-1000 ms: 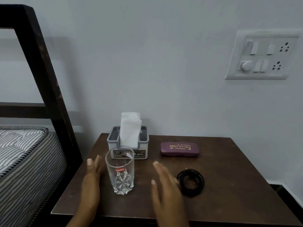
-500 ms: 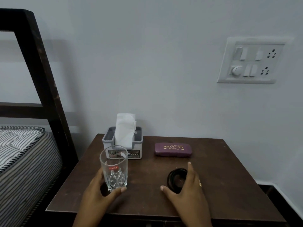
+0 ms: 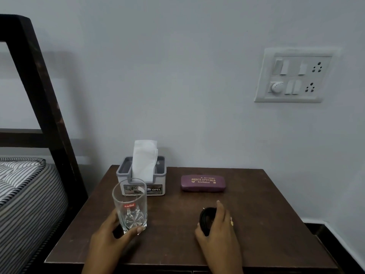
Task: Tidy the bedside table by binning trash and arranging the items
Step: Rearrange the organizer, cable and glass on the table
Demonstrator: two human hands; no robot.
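Bedside table (image 3: 256,224): dark brown wood, set against the pale wall, with the bed frame (image 3: 39,95) just to its left.
Glass (image 3: 130,206): a clear tumbler with a red "cello" sticker, stood upright at the front left of the table, just in front of the tissue box (image 3: 161,182).
Left hand (image 3: 106,240): clamped round the foot of the glass. The thumb is laid across the front, and the fingers are tucked behind.
Black coil (image 3: 205,216): a small dark loop, laid flat near the front centre and partly covered. Cable or band, it cannot be told.
Right hand (image 3: 219,232): curled round the coil, with the thumb set at its near-left edge and the forefinger stretched over its far side. A gold ring (image 3: 231,223) is worn.
Tissue box: grey, placed at the back left, and "OPEL" is printed on its front. A white tissue (image 3: 144,159) is pulled up out of the top.
Spectacle case (image 3: 203,183): purple, closed and lettered "PRINCE OPTICALS". It is laid flat at the back, to the right of the tissue box and apart from it.
Switch panel (image 3: 294,76): white, mounted on the wall above the table's right side.
Mattress (image 3: 23,186): striped, seen at the far left.
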